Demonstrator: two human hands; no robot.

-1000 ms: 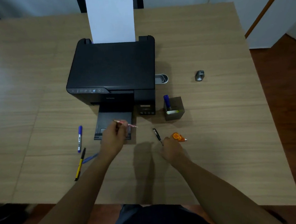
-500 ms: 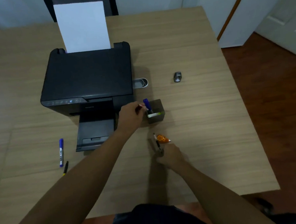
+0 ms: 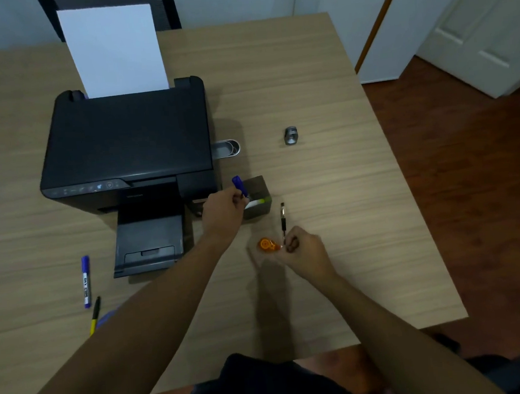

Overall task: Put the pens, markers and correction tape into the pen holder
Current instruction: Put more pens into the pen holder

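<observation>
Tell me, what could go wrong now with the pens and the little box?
The left hand is pressed against the small pen holder, which stands close to the printer; a push might tip it and spill the blue marker. The right hand holds a black pen right beside the orange correction tape, so it could knock the tape away. The markers far left might get forgotten.

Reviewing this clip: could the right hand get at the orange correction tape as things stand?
Probably yes. The right hand sits just beside the orange correction tape with nothing between them, but it is closed on a black pen, so only spare fingers seem free.
</observation>
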